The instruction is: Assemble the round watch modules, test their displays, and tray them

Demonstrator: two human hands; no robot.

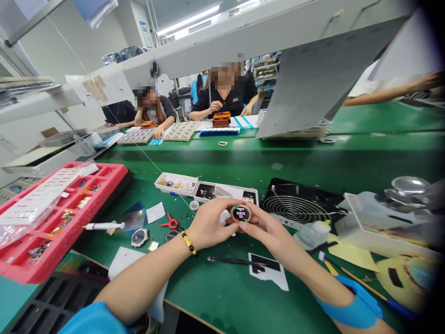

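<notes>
Both my hands hold a round watch [240, 213] with a gold-coloured rim and a lit dark screen. My left hand [212, 223] grips its left edge, and my right hand [267, 227] pinches its right side. Below my hands lie black tweezers [232, 260] on the green mat. To the left are red-handled pliers [170, 221], a steel watch case [139, 237] and a syringe [104, 226]. A white tray of gold rings [175, 184] stands beyond my left hand.
A black-framed fan [299, 202] sits to the right of my hands, and a red compartment tray [111, 174] lies at the left. A magnifier lamp [406, 190] stands at far right. Across the green bench, two co-workers [224, 93] sit among trays of parts.
</notes>
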